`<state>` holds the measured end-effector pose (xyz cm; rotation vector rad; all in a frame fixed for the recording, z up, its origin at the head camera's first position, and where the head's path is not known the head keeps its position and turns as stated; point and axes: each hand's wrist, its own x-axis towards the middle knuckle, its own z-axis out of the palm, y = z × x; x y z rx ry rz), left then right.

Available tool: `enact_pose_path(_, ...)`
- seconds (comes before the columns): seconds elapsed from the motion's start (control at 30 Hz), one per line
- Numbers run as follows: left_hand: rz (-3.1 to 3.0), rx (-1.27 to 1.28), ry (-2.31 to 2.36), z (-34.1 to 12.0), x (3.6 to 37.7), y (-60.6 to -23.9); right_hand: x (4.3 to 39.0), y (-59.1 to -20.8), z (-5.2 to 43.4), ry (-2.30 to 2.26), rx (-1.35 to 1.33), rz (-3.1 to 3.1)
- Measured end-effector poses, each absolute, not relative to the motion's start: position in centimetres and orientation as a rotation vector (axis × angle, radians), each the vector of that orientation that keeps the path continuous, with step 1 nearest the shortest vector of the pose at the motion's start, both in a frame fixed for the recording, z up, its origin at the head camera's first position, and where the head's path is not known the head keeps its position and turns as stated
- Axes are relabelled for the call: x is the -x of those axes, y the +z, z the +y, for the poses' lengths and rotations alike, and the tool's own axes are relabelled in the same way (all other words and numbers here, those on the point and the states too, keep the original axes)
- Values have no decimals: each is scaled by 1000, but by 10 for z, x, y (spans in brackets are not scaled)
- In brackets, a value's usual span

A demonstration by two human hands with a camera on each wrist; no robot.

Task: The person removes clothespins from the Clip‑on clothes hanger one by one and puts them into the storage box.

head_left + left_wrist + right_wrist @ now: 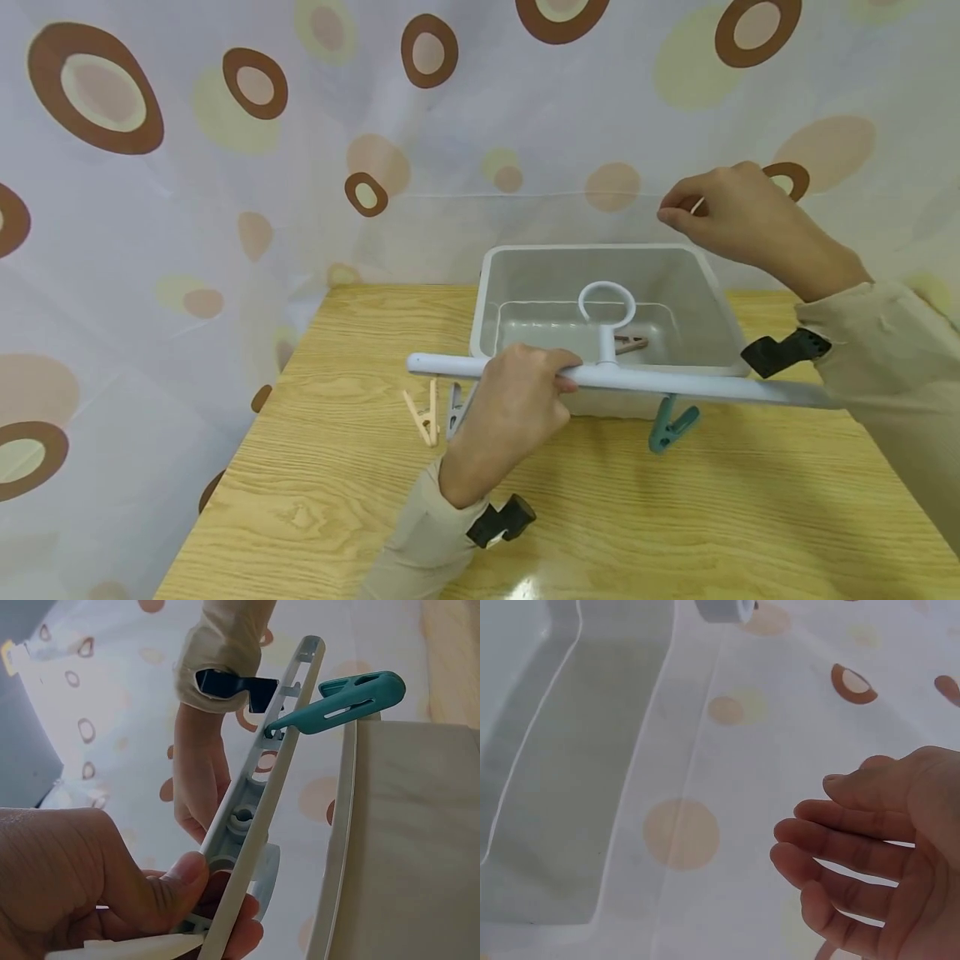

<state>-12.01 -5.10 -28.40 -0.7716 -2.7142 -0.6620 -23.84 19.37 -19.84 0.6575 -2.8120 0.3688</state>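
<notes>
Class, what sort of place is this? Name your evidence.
Likely a screened-off tabletop workspace, though the building can't be told: a wood-grain table, a spotted sheet behind it, a pale bin on top.

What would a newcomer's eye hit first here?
Probably the long white bar with its upright ring hook, gripped by the left hand in front of the pale bin. Next, the teal clip hanging from the bar's underside, right of the hook. Then the empty right hand, raised near the bin's far right corner.
</notes>
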Motion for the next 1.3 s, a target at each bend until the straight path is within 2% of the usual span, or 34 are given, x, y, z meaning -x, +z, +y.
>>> enact_pose_path(0.67, -2639, 748, -717, -57, 124, -285, 171, -200, 192, 440, -708, -2562)
enact_pose_path(1.07, -2552, 739, -667, -57, 125, -286, 121, -233, 208, 790, -588, -2634)
enact_pose_path(1.3, -2473, 742, -656, -59, 127, -287, 92, -259, 215, 988, -837, -2559)
